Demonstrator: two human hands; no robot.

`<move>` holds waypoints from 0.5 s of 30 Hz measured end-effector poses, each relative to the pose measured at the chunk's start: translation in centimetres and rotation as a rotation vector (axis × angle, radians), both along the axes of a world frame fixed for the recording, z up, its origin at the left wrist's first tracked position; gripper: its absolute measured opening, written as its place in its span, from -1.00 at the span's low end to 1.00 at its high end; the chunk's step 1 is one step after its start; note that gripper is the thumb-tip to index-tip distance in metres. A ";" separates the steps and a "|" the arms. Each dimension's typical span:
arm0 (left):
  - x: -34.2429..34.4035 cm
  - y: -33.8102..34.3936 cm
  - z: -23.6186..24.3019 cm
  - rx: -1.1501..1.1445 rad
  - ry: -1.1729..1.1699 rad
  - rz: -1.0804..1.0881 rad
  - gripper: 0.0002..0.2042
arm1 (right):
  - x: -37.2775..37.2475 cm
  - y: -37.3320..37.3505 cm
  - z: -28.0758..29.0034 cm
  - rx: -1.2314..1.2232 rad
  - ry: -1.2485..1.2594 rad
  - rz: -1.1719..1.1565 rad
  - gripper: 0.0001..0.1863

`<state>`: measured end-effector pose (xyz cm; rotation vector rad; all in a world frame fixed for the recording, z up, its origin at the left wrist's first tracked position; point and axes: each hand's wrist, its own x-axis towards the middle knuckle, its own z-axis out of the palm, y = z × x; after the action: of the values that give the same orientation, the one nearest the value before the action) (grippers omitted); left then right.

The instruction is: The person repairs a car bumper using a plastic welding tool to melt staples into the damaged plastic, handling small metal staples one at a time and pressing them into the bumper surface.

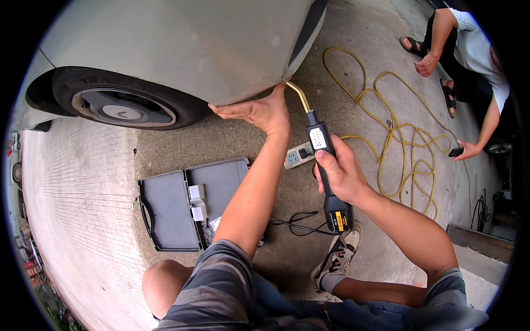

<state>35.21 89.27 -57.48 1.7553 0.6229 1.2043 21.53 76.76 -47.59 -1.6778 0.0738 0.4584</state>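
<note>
My right hand (pixel 343 169) is wrapped round the handle of a long black hand tool (pixel 324 176) with a bent, brass-coloured tube (pixel 300 95) at its front. The tube's tip meets the lower corner of the pale car bumper (pixel 232 49). Against the bumper's bottom edge rests my left hand (pixel 259 113), its fingers stretched out to the left and its thumb up beside the tip. Whether the fingertips reach behind the edge I cannot tell. A black cable (pixel 298 223) lies on the ground below the tool.
An open grey case (pixel 165 212) with small white boxes (pixel 197 203) lies below my left arm. A power strip (pixel 298 156) sits behind the tool. Yellow hose (pixel 406 138) loops over the concrete. A wheel (pixel 124 107) stands left. A person (pixel 469 55) crouches right, holding a phone (pixel 456 151).
</note>
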 end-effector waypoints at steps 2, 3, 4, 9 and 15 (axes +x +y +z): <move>0.0 0.0 0.0 0.004 0.000 -0.008 0.54 | 0.0 0.0 0.0 0.001 0.001 -0.001 -0.79; -0.1 0.0 0.0 0.004 0.000 -0.007 0.54 | 0.0 0.1 0.0 -0.001 -0.001 -0.002 -0.79; -0.1 0.0 0.0 0.034 0.009 0.009 0.54 | 0.0 0.1 0.0 -0.005 -0.003 -0.002 -0.79; 0.0 -0.1 0.0 0.032 0.011 0.014 0.55 | 0.0 0.2 0.1 0.006 -0.001 -0.002 -0.79; 0.0 -0.1 0.0 0.050 0.059 0.037 0.56 | -0.1 0.2 0.4 -0.009 0.003 0.003 -0.79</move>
<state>35.17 89.14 -57.51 1.8343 0.6681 1.2061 21.48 76.92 -47.23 -1.6863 0.0761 0.4635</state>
